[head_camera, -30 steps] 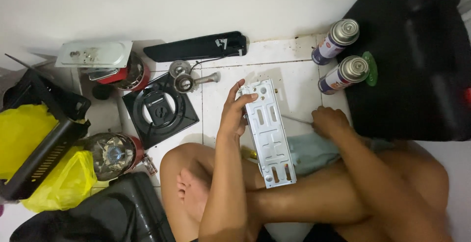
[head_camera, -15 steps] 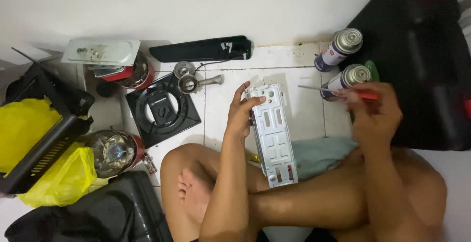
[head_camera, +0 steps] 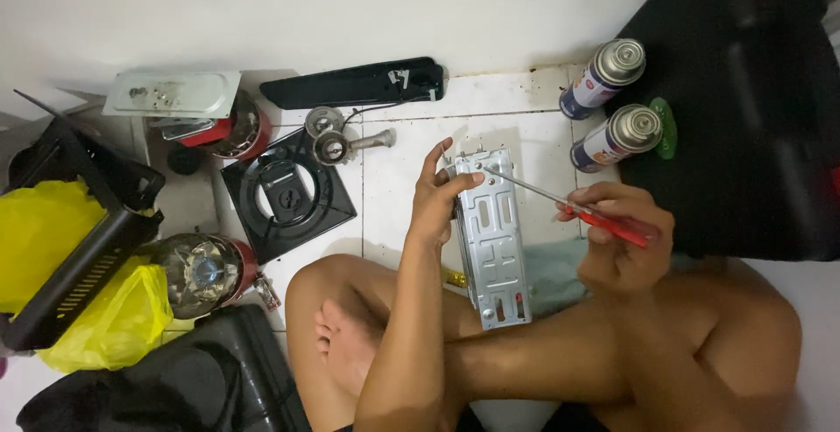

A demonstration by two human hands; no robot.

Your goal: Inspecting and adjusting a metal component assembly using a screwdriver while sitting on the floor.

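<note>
— Silver metal plate (head_camera: 494, 239), where is it?
— On the lap, above the white floor (head_camera: 402, 169). Left hand (head_camera: 437, 200) fingers wrap its edge.
— And the right hand (head_camera: 621, 239)?
— Fingers squeeze a red screwdriver (head_camera: 569, 207), tip touching the plate.

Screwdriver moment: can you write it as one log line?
left hand: grips metal plate | right hand: holds red screwdriver | tip: on plate top

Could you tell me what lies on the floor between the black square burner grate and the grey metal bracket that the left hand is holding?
In the head view, only bare white tile floor lies between the black burner grate and the metal bracket in the left hand.
</note>
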